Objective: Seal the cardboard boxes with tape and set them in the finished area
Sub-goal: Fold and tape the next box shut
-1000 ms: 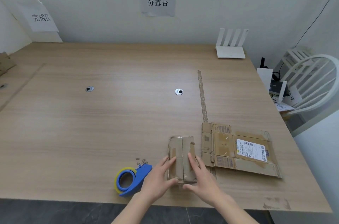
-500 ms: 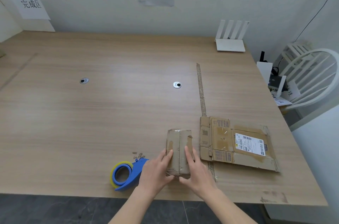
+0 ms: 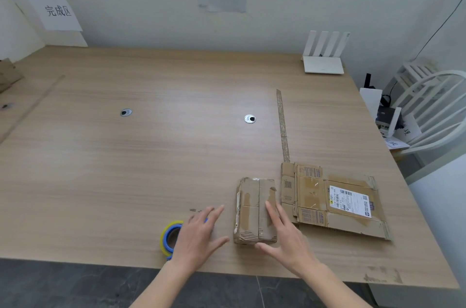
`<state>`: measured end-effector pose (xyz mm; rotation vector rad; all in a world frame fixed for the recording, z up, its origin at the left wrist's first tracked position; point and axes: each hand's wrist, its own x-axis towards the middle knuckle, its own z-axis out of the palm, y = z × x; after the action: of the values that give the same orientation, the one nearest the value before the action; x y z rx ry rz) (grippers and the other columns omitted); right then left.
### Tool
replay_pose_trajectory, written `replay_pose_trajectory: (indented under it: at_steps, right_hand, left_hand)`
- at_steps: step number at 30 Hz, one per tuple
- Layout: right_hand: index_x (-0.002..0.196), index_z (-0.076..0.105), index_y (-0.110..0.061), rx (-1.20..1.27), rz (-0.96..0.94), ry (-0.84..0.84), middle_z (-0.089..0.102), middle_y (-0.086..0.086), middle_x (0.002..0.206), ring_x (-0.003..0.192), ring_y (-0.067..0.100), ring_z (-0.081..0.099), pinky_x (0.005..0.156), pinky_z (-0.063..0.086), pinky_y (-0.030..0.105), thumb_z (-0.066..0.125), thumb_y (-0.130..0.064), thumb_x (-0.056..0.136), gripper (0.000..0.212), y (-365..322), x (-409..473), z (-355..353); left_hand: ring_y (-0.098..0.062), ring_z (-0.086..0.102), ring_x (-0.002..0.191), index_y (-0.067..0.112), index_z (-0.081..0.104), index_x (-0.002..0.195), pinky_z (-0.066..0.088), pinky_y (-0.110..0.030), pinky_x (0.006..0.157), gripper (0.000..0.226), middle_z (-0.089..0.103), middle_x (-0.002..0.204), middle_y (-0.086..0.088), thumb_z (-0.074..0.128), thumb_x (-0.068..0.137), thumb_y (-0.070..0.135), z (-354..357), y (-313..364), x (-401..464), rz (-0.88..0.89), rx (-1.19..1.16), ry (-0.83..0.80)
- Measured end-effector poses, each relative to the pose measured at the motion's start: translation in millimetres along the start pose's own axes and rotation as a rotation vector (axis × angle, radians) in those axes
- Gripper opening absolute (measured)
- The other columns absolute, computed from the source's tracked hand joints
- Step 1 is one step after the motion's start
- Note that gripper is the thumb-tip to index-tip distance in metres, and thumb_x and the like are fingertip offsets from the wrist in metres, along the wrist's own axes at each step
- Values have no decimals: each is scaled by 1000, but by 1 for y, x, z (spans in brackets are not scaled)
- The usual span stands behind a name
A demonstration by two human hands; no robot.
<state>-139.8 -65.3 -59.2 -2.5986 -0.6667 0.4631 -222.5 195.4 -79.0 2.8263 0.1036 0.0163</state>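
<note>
Right-hand grip [image 3: 285,237] is laid flat, fingers straight, on the small brown cardboard box [image 3: 256,209]; left-hand grip [image 3: 199,234] is spread above the blue-and-yellow tape dispenser [image 3: 170,237] beside it. Taping and placement are judged outstanding.

Small worn cardboard box [image 3: 256,210] lying flat nr table's front edge, flaps closed.

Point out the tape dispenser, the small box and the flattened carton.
tape dispenser [image 3: 168,236], head view, yellow roll's left rim.
small box [image 3: 252,209], head view, top face.
flattened carton [image 3: 312,189], head view, bare middle panel.
</note>
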Motion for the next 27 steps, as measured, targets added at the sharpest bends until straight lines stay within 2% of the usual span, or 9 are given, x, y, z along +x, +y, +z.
replay_pose_trajectory:
  at_steps: [2,5,8,11,14,16,19,23,27]
  right_hand:
    - [153,-20,-50,-7,-12,13,-20,-17,166,145,14,39,100,52,35,66,-77,74,120,-2,0,-4]
    - [152,-22,-51,-18,-29,25,-25,-20,164,145,14,39,95,54,33,66,-80,72,122,-5,-2,-9]
    - [153,-20,-50,-39,-41,27,-27,-22,162,146,10,34,90,54,28,62,-83,72,119,-5,-6,-11]
    - [154,-19,-47,-59,-47,32,-30,-25,160,147,6,31,92,55,27,53,-87,75,114,0,-11,-10]
    - [159,-13,-39,-64,-30,60,-29,-26,161,152,5,20,107,47,30,41,-90,79,108,2,-11,-11]
    - [160,-8,-37,-25,-2,95,-26,-26,162,153,5,14,116,40,36,38,-89,82,104,-3,-9,-13]
    - [160,-6,-38,52,56,82,-23,-26,163,153,6,14,114,42,40,39,-86,83,101,-13,-4,-20]
    - [161,-1,-37,67,106,88,-18,-22,165,153,11,20,110,46,42,38,-87,81,102,-20,-2,-28]
    - [161,8,-37,100,127,103,-5,-18,167,153,8,16,117,36,42,41,-78,89,89,-34,-3,-38]
  left_hand:
    - [-21,66,98,36,50,142,54,-39,84,88,60,127,3,76,65,70,4,-16,-10,-125,71,63]
    - [-18,61,89,35,53,140,50,-38,78,93,55,108,1,76,60,75,16,-27,-27,-299,111,-8]
    - [-17,55,97,43,20,155,44,-34,84,92,50,116,-1,56,78,79,22,-25,-35,-428,138,-159]
    - [-13,52,82,43,-2,157,43,-28,74,84,54,103,3,42,91,73,26,-22,-29,-463,107,-214]
    - [-15,59,81,40,13,157,44,-28,65,69,58,95,5,44,98,58,25,-26,-22,-493,-17,-205]
    - [-16,59,92,40,20,155,49,-30,72,62,58,104,6,46,100,49,23,-34,-18,-511,-131,-227]
    - [-17,56,101,42,30,151,51,-37,83,60,55,114,8,51,95,44,6,-40,-11,-513,-310,-212]
    - [-6,55,98,50,43,130,50,-33,78,47,54,111,19,59,87,52,-36,-32,-7,-421,-422,-99]
    - [2,59,92,56,46,121,48,-26,74,43,60,106,29,63,82,67,-76,-18,-2,-325,-444,-35]
